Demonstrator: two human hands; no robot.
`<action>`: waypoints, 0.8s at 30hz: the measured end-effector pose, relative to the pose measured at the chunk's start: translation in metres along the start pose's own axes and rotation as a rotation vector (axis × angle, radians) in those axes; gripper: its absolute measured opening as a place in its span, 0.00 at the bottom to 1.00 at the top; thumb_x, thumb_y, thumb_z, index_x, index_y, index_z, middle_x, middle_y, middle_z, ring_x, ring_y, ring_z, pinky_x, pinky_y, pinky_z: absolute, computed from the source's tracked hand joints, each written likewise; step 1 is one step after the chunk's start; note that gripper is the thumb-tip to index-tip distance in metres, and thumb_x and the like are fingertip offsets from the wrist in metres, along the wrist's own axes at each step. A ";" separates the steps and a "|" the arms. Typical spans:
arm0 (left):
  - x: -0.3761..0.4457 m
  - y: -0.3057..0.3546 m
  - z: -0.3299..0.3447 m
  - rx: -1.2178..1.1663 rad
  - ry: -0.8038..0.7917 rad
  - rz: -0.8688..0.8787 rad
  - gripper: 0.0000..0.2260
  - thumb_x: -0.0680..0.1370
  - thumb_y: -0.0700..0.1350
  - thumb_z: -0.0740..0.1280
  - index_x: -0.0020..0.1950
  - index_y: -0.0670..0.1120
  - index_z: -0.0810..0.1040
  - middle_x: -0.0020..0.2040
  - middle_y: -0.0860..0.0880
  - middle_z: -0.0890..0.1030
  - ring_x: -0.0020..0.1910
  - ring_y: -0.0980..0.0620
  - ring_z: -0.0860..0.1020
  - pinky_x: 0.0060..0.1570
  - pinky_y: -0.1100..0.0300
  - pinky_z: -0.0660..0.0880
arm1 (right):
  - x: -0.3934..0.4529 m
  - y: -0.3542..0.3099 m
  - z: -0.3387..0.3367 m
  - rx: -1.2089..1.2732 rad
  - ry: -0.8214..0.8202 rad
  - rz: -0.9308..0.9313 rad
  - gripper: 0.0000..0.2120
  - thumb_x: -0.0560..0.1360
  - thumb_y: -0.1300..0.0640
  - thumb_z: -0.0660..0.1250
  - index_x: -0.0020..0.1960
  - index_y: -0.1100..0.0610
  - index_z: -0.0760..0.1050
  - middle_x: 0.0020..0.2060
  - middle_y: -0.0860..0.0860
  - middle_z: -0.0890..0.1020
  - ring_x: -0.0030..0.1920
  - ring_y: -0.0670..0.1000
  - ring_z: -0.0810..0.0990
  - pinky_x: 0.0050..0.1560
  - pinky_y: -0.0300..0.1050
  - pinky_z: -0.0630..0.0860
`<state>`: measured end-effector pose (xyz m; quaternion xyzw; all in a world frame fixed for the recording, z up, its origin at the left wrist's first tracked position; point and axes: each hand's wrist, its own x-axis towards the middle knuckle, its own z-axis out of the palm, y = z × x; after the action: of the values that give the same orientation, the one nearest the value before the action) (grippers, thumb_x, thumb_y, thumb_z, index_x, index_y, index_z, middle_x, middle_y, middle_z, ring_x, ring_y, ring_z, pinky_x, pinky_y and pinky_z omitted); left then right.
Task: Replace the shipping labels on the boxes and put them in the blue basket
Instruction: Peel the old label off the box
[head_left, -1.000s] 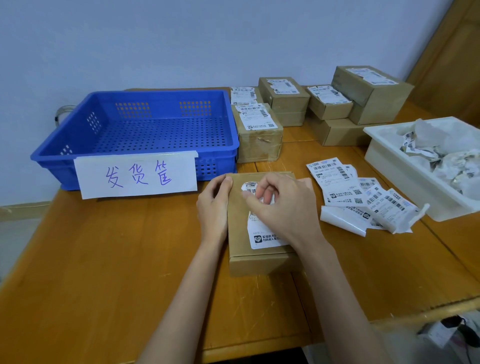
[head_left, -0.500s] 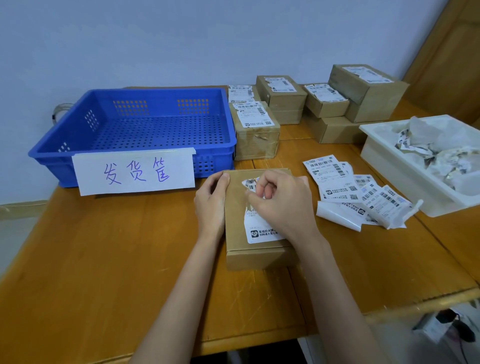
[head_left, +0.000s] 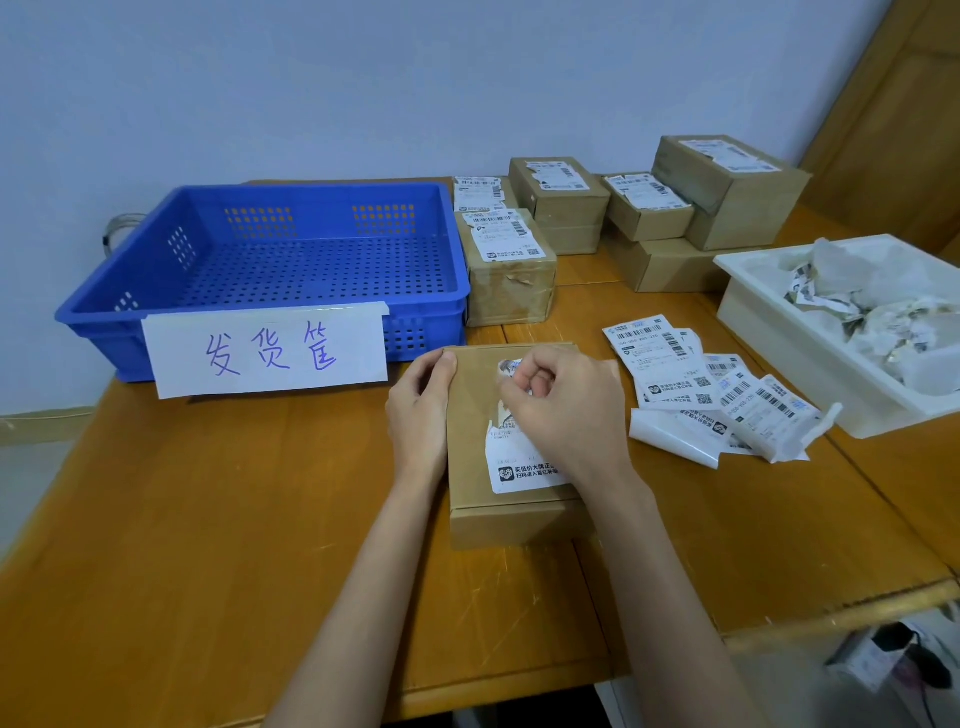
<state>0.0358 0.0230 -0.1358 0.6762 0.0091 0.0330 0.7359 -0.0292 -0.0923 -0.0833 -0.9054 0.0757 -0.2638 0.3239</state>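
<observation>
Presently we list, at the near middle of the wooden table (head_left: 208, 545), one cardboard box (head_left: 470, 467) lying flat, its white shipping label (head_left: 519, 470) partly torn and lifted at the far end. Our left hand (head_left: 421, 410) rests along the box's left edge, fingers curled over its far corner and gripping it. Our right hand (head_left: 566, 410) sits on the box top, fingers bent, pinching the loosened strip of label.

Blue basket (head_left: 260, 317): far left, just beyond the box, with a handwritten paper sign (head_left: 267, 351) on its front wall.

Further boxes (head_left: 561, 202): a labelled group at the far side, right of the basket, some stacked.

Loose labels (head_left: 691, 384): a heap just right of the held box.

White tray (head_left: 779, 343): far right, holding crumpled paper scraps (head_left: 883, 317).
</observation>
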 end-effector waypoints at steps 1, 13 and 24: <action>0.000 0.000 0.000 -0.004 0.000 -0.001 0.06 0.79 0.50 0.66 0.50 0.52 0.83 0.45 0.53 0.84 0.47 0.52 0.81 0.53 0.50 0.76 | 0.000 0.001 0.000 0.020 0.001 0.001 0.14 0.72 0.51 0.72 0.31 0.51 0.72 0.23 0.42 0.68 0.31 0.44 0.71 0.50 0.43 0.64; 0.001 -0.001 0.000 -0.040 0.017 0.001 0.06 0.80 0.47 0.66 0.51 0.48 0.83 0.45 0.52 0.84 0.46 0.54 0.81 0.49 0.56 0.77 | -0.024 -0.010 -0.007 -0.074 -0.160 -0.114 0.23 0.69 0.42 0.73 0.26 0.50 0.65 0.20 0.43 0.67 0.27 0.47 0.71 0.54 0.44 0.68; 0.001 0.001 0.002 -0.037 0.019 -0.002 0.06 0.80 0.46 0.66 0.51 0.48 0.82 0.44 0.54 0.83 0.42 0.60 0.81 0.44 0.63 0.75 | -0.025 -0.012 -0.010 -0.004 -0.164 -0.028 0.09 0.67 0.54 0.72 0.31 0.49 0.74 0.22 0.42 0.73 0.30 0.45 0.75 0.51 0.40 0.69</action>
<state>0.0367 0.0214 -0.1350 0.6623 0.0159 0.0389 0.7481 -0.0558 -0.0805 -0.0794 -0.9256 0.0370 -0.1932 0.3234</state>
